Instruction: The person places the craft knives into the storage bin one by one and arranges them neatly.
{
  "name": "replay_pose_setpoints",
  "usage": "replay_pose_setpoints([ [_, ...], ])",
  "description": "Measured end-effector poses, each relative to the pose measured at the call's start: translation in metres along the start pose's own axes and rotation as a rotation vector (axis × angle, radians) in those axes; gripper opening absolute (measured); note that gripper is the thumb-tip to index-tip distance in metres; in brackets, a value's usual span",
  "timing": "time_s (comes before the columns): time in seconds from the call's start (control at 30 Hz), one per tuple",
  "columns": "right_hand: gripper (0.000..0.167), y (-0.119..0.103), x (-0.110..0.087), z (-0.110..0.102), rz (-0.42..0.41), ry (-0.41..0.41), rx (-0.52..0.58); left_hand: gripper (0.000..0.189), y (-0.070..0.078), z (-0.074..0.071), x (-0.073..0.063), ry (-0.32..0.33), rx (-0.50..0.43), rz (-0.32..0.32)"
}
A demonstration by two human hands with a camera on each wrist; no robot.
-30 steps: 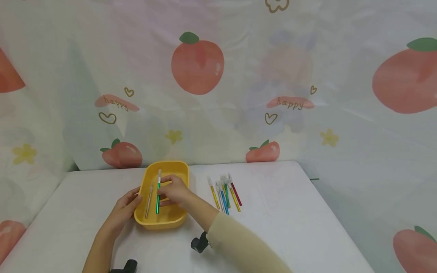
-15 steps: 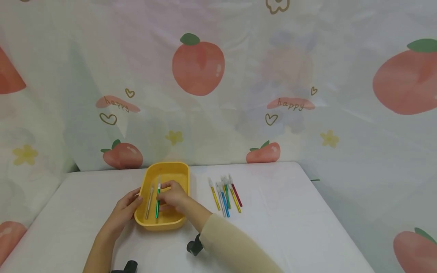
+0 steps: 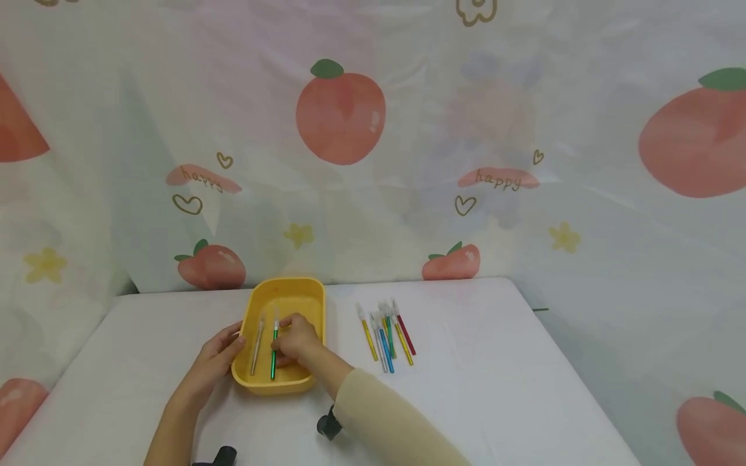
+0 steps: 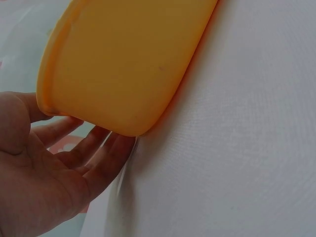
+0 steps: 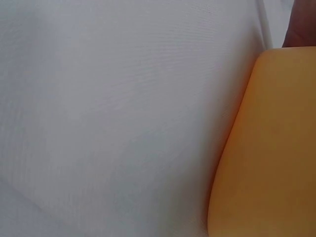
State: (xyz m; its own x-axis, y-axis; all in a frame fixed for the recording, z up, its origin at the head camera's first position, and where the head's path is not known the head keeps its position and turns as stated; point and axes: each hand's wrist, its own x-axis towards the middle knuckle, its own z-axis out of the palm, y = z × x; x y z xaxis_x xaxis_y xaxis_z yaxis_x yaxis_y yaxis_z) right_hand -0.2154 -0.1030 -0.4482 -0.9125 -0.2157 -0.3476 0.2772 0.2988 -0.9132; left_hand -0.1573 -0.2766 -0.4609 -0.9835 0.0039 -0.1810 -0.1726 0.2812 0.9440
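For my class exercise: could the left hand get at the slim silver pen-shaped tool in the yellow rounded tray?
Probably yes, after letting go: the left hand holds the tray beside the silver tool, which nothing covers; the right hand is on the tool's other side.

The head view shows the printed backdrop cloth (image 3: 384,32) bearing one word twice, in thin brownish-gold lowercase handwriting: "happy". The first stands left of centre on a coral brush stroke (image 3: 230,186), its letters sloping down to the right, with heart outlines above and below. The second, right of centre, stands on a flatter coral band (image 3: 530,178), likewise with a heart outline above and another below.
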Motion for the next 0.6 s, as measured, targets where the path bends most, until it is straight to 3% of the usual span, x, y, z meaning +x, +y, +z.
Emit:
replay_pose_setpoints([
  [0.6, 0.044, 0.0002, -0.0034, -0.0025, -0.001, -0.013, 0.005, 0.062, 0.0012, 0.0017, -0.001, 0.01, 0.008, -0.032],
])
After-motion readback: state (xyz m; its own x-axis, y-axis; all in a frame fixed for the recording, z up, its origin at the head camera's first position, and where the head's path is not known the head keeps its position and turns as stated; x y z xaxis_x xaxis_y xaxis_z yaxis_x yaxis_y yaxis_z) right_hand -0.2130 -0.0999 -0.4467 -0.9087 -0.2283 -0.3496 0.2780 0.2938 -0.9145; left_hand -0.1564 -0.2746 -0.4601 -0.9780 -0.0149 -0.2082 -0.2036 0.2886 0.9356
